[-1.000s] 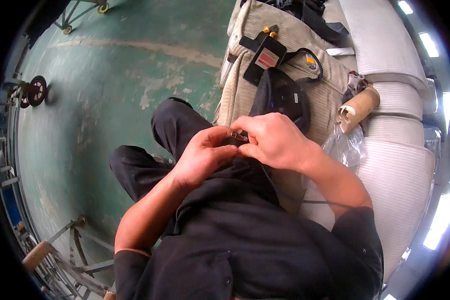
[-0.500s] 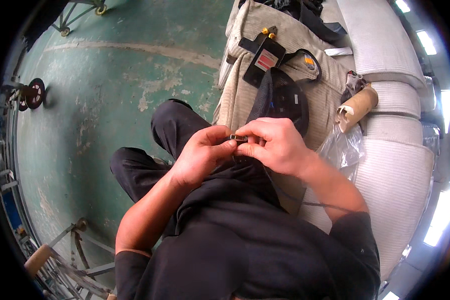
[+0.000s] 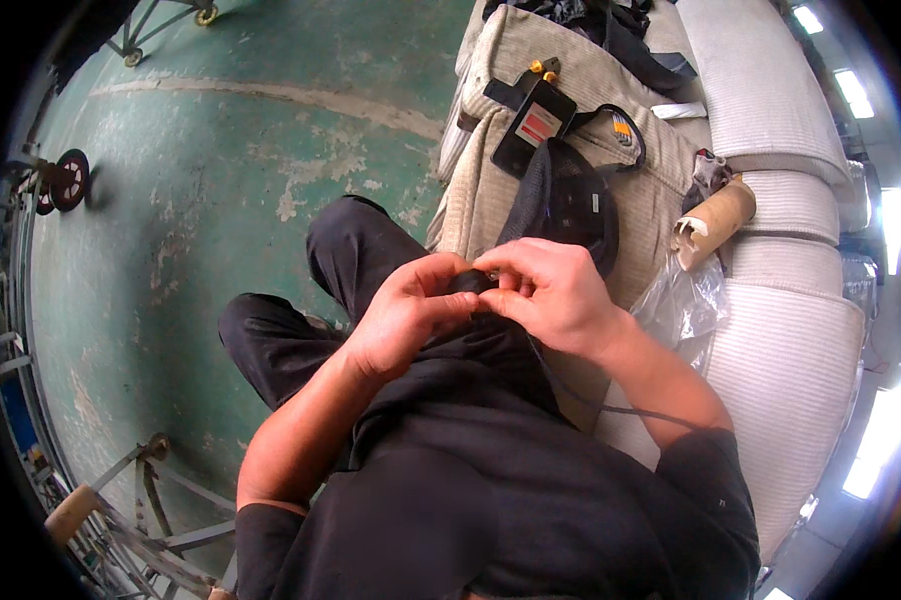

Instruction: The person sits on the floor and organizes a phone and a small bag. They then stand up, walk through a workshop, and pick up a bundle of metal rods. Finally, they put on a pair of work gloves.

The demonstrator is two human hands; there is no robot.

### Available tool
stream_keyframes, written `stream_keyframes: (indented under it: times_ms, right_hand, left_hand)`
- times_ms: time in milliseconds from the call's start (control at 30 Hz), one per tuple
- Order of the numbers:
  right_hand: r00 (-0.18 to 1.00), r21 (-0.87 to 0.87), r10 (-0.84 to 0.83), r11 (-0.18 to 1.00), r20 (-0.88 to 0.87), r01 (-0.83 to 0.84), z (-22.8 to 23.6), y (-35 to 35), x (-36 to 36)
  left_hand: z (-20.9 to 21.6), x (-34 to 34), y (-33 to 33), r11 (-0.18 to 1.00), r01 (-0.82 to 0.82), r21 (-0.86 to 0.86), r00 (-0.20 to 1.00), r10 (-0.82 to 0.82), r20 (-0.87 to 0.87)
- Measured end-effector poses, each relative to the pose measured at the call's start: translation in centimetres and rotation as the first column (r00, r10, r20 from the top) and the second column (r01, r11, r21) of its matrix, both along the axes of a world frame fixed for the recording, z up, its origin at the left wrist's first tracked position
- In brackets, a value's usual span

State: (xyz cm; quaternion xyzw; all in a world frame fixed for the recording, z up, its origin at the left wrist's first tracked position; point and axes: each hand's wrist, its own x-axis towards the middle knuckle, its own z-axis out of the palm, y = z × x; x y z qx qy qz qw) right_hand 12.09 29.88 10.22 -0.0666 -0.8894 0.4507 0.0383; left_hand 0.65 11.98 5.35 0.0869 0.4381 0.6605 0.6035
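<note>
Above my lap, my left hand [image 3: 414, 305] and my right hand [image 3: 546, 290] meet fingertip to fingertip. Between them is a small dark piece [image 3: 470, 284], pinched by the thumb and fingers of both hands. A bit of shiny metal shows at its right end, but its exact kind is too small and too covered to tell. From below my right hand a thin dark cord [image 3: 596, 403] runs across to my right forearm; whether it joins the piece is hidden. Just beyond my right hand lies a black mesh cap [image 3: 576, 205] on the beige ribbed cushions [image 3: 486, 125].
Past the cap lie a flat black case with a label [image 3: 534, 128] and a yellow-handled tool [image 3: 545, 70]. On the right are a cardboard tube [image 3: 716, 220] and a clear plastic bag [image 3: 683, 300]. Metal frames [image 3: 156, 500] on wheels stand left on the green floor [image 3: 191, 250].
The small piece has turned between my fingers: its metal part showed more before, and a dark rounded side faces up now. My hands have stayed in nearly the same place.
</note>
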Motion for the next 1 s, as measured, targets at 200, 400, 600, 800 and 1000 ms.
stream_keyframes:
  times_ms: [200, 400, 600, 800, 1000]
  right_hand:
    - [0.946, -0.180, 0.018, 0.983, 0.324, 0.043, 1.4, 1.2, -0.9]
    - [0.962, -0.310, -0.096, 0.934, 0.257, 0.176, 1.0, 0.3, -0.6]
    - [0.966, -0.145, -0.137, 0.975, 0.220, 0.171, 1.1, -0.1, -1.1]
    - [0.957, -0.014, -0.132, 0.990, 0.258, 0.140, 3.7, 0.2, -1.1]
    - [0.946, 0.065, -0.235, 0.972, 0.225, 0.226, 4.5, 2.8, 0.6]
  left_hand:
    - [0.4, 0.2, -0.1, 1.000, -0.006, -0.012, 1.000, 0.007, 0.023]
    - [-0.1, 0.3, 0.2, 0.999, -0.043, -0.034, 0.999, 0.044, 0.029]
    - [-0.3, 0.6, 0.2, 0.996, -0.079, -0.047, 0.996, 0.081, 0.038]
    - [-0.4, 0.7, 0.0, 0.986, -0.121, -0.112, 0.993, 0.121, -0.006]
    - [-1.4, -0.2, -1.3, 0.965, -0.190, -0.182, 0.979, 0.174, -0.102]
